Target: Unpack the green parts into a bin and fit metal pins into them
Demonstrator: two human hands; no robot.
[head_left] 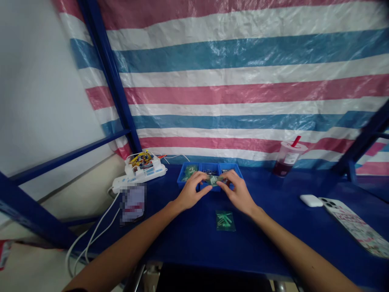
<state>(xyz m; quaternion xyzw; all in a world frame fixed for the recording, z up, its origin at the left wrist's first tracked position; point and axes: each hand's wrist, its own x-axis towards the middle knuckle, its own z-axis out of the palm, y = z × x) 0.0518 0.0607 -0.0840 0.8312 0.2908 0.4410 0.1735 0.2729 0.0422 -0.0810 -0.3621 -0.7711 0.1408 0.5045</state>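
Observation:
Between my two hands is a small clear plastic bag (pixel 213 180) with a greenish tint, held by its sides in front of the blue bins. My left hand (pixel 193 190) pinches its left edge with thumb and fingers. On the opposite edge, my right hand (pixel 237 190) grips it the same way. Behind them stand three joined blue bins (pixel 181 183); the left one holds greenish bags (pixel 189 172), the middle one small metal parts (pixel 209 172). What the right bin holds is partly hidden by my hand. A second bag (pixel 225 221) with pale green plugs lies flat nearer to me.
On the blue table (pixel 188 243), a white power strip (pixel 148 175) with cables and a blurred-out object (pixel 133 202) lie left. To the right are a drink cup (pixel 287 159) with a red straw, a white earbud case (pixel 311 200) and a phone (pixel 355 223). Striped sheeting (pixel 227 93) hangs behind.

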